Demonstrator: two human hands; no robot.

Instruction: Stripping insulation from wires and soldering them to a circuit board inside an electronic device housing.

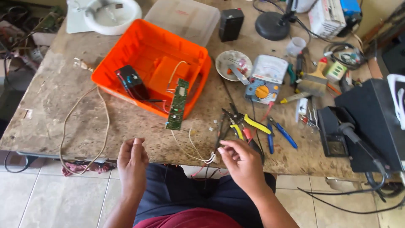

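Circuit board against tray, pliers rightward

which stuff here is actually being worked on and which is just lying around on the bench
In hand:
- right hand pinching the white wires
- left hand, fingers pinched, apparently empty
- green circuit board that the wires seem to run to
- orange case

Lying about:
- multimeter
- yellow-handled pliers
- blue-handled cutters
- brush
- small dish

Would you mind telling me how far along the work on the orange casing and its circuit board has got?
Done: the orange casing lies open, and the green circuit board is out, leaning over its edge with wires attached. In hand: the right hand pinches the white wires at the table edge; the left hand hovers with nothing in it. Left: the board is not back inside, and the pliers lie unused.
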